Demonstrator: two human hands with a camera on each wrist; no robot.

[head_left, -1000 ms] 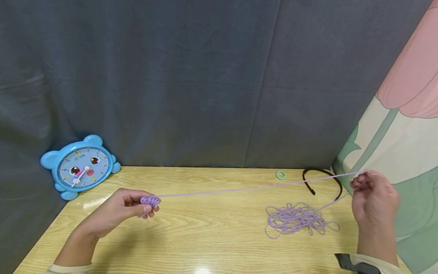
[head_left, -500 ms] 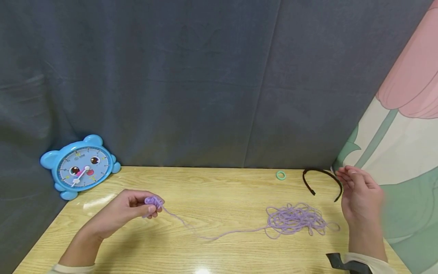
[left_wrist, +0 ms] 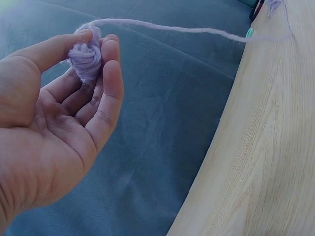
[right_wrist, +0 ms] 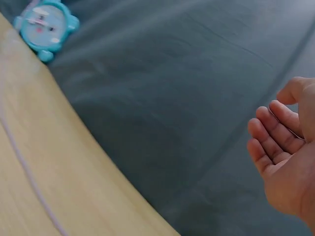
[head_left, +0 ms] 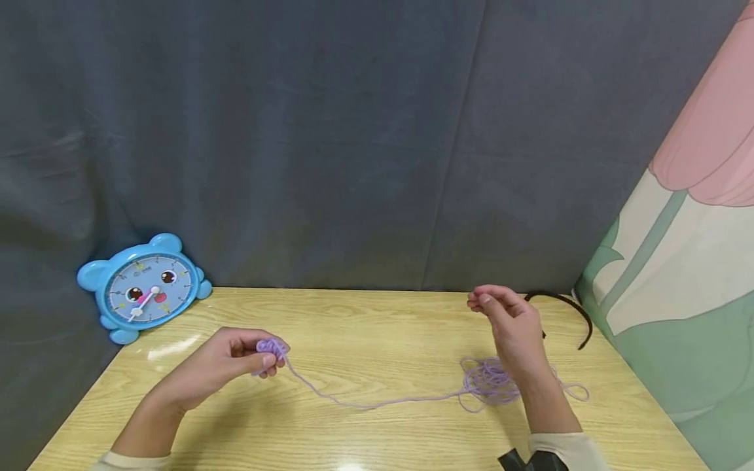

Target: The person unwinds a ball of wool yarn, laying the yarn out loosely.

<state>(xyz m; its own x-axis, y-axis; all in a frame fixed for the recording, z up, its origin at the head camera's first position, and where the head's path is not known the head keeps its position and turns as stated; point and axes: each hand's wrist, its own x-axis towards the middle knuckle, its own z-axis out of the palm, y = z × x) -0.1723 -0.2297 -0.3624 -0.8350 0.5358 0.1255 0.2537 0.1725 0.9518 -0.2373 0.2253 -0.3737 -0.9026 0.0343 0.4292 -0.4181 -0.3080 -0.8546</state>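
Observation:
In the head view my left hand (head_left: 226,363) pinches a small wound bundle of purple yarn (head_left: 271,347) between thumb and fingers, above the table. The left wrist view shows the wraps of this bundle (left_wrist: 86,60) at the fingertips. A slack yarn strand (head_left: 377,404) runs from it across the table to a loose, tangled yarn pile (head_left: 485,379). My right hand (head_left: 515,330) is raised above and partly in front of that pile. Its fingers are loosely curved, and the right wrist view shows nothing in them.
A blue bear-shaped clock (head_left: 150,291) leans against the dark curtain (head_left: 324,163) at the left. At the back right lies a black headband (head_left: 580,314), partly behind my right hand. A green ring (left_wrist: 249,33) shows at the table edge in the left wrist view.
My right hand has let go of the taut yarn strand and moved left, over the yarn pile. The strand has dropped slack onto the table. My left hand has shifted slightly right.

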